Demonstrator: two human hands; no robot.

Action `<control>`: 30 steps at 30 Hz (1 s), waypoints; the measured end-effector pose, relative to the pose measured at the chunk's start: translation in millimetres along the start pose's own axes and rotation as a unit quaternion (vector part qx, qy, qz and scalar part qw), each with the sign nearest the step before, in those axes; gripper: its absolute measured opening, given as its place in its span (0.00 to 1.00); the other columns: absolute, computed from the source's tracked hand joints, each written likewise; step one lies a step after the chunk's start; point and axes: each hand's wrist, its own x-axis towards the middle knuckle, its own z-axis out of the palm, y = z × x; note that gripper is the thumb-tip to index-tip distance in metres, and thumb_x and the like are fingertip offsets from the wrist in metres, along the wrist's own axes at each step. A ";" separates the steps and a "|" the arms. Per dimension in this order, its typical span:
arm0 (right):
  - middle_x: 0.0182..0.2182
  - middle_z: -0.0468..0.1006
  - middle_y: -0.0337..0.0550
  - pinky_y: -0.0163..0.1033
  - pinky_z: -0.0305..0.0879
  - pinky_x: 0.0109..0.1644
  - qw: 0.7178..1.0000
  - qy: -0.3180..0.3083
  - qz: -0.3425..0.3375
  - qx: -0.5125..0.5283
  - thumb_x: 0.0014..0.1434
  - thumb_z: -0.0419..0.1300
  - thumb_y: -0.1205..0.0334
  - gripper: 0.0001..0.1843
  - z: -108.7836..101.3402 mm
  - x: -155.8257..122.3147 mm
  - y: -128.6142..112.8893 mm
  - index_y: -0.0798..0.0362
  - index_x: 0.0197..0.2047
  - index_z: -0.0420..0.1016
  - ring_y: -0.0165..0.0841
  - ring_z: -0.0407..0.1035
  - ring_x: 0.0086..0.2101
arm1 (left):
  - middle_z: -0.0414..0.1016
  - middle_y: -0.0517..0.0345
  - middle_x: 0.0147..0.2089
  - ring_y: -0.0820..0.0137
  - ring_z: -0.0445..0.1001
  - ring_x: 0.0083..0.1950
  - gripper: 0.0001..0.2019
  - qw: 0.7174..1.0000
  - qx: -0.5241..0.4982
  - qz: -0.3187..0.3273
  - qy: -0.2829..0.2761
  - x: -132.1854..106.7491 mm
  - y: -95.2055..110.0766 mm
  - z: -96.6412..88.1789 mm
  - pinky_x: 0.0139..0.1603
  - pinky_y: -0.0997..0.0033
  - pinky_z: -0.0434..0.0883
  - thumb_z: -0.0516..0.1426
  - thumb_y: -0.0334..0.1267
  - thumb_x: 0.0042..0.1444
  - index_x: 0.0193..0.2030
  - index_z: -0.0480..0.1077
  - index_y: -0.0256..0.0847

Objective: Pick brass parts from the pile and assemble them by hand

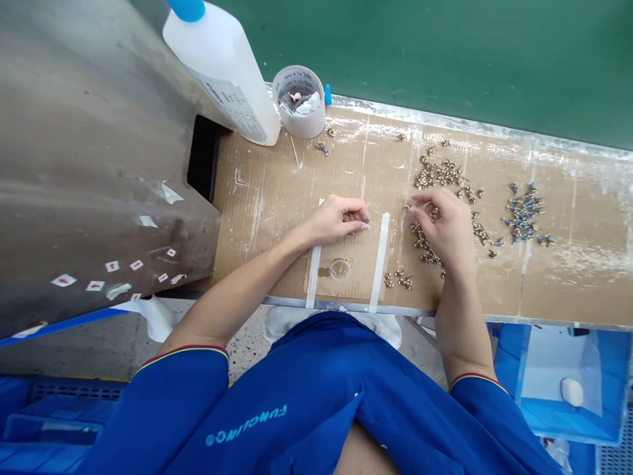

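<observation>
We are working with both hands over a cardboard-covered surface [291, 198], and our left hand [336, 221] is holding its grip pressed together in a small pinch, though anything between the fingertips is too small to tell. Our right hand [445, 231] is hanging just above a loose heap of small brass parts [422, 241], with its fingers curled and their tips close together; we cannot tell whether its grip is pinching one. We are keeping a second brass heap [438, 173] just beyond that hand, apparently so that the parts are within easy reach, while a cluster of blue-tipped parts [523, 214] is lying well to the right, probably kept apart to avoid mixing. Between two white tape strips [313, 274], which seem to be fixing the cardboard in place, a small clear round dish [340, 268] is sitting right below our left hand, perhaps placed there to stay close to the pinching fingers. Farther back, a large white plastic bottle [222, 69] and a round tub of scraps [299, 102] are standing clear of the working area, beside a grey metal housing [99, 165].
</observation>
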 end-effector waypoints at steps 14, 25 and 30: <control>0.37 0.79 0.45 0.49 0.72 0.46 0.996 -0.072 0.016 -0.042 0.58 0.63 0.69 0.10 2.2 -6.9 11.3 0.49 0.42 0.82 0.39 0.75 0.34 | 0.74 0.61 0.26 0.77 0.70 0.28 0.05 1.000 0.024 0.012 0.014 -0.2 -2.0 2.0 0.33 0.77 0.68 0.64 0.32 0.54 0.31 0.73 0.35; 0.32 0.78 0.45 0.48 0.71 0.42 0.996 -0.065 0.003 -0.068 0.59 0.62 0.67 0.06 2.5 -10.0 16.6 0.50 0.35 0.82 0.40 0.72 0.32 | 0.73 0.62 0.26 0.78 0.70 0.28 0.06 0.999 0.033 0.013 0.017 0.1 -2.6 2.6 0.33 0.77 0.68 0.64 0.31 0.54 0.30 0.72 0.35; 0.32 0.74 0.49 0.48 0.66 0.40 0.988 -0.064 0.003 -0.140 0.64 0.56 0.68 0.13 15.2 -19.2 -1.6 0.51 0.30 0.79 0.41 0.68 0.33 | 0.73 0.62 0.25 0.78 0.70 0.27 0.06 0.999 0.028 0.013 0.013 1.0 -1.5 3.5 0.32 0.77 0.68 0.64 0.31 0.54 0.30 0.71 0.36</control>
